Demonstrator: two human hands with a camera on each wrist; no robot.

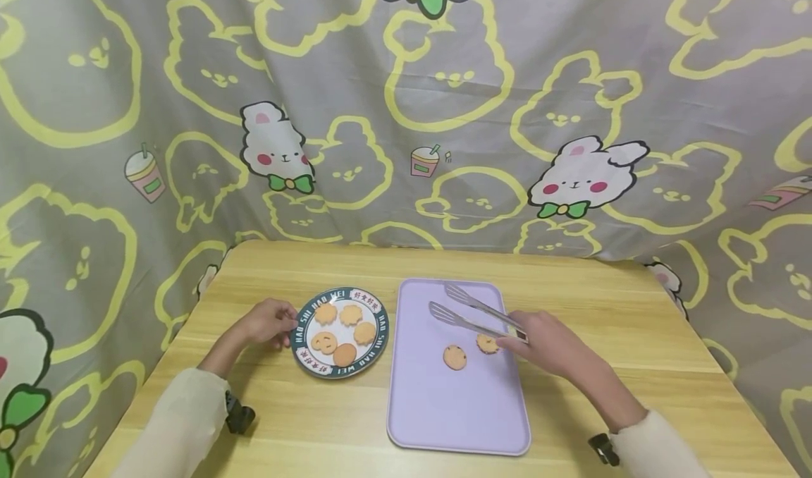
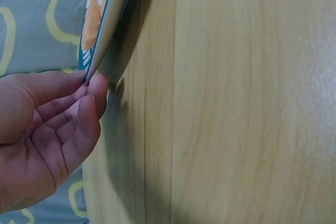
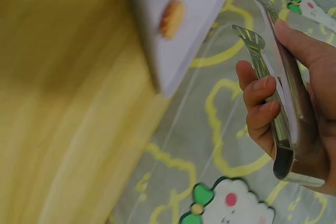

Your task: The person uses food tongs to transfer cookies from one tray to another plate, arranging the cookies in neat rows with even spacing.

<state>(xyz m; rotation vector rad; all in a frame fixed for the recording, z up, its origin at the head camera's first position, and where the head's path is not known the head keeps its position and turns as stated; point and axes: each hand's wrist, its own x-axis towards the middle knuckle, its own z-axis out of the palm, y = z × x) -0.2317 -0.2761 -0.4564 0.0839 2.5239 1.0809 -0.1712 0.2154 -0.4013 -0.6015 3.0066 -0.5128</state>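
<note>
My left hand (image 1: 269, 323) pinches the left rim of a round plate (image 1: 374, 357) with a dark green lettered border. In the left wrist view, the thumb and fingers (image 2: 94, 85) meet on the plate's edge. Several cookies (image 1: 345, 354) lie on the plate. My right hand (image 1: 544, 340) grips metal tongs (image 1: 472, 319), whose slotted ends stand apart over the purple tray (image 1: 444, 414). Nothing is between the tong ends. On the tray lie a round cookie (image 1: 454, 357) and a second cookie (image 1: 487, 344), partly hidden by the tongs and right hand.
The wooden table (image 1: 304, 429) carries the plate on the left and the tray beside it on the right. A grey curtain (image 1: 355, 97) with yellow outlines and cartoon figures hangs behind the table and along its sides.
</note>
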